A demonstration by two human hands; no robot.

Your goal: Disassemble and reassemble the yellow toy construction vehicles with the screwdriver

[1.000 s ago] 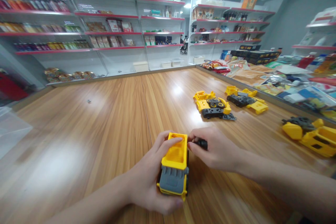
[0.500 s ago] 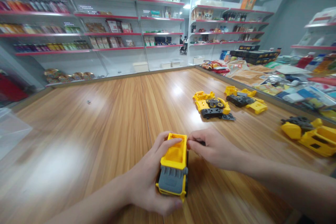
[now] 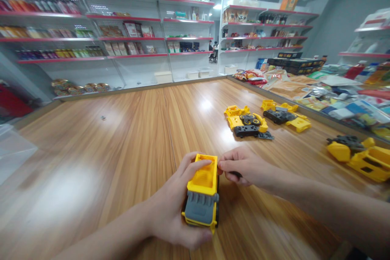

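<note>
Yellow toy truck (image 3: pixel 201 207) clamped in the left hand (image 3: pixel 170 209), lower centre of the frame.
Beside it, the right hand (image 3: pixel 248 166) has fingers closed on a dark object (image 3: pixel 237 174), mostly hiding it. Toy parts (image 3: pixel 247 131) lie at the right, packages (image 3: pixel 289 88) upper right, a clear box (image 3: pixel 14 150) at the left edge.

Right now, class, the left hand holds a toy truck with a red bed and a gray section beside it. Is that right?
Only the color is wrong: the head view shows the left hand holding a toy truck with a yellow bed and a gray section beside it.
</note>
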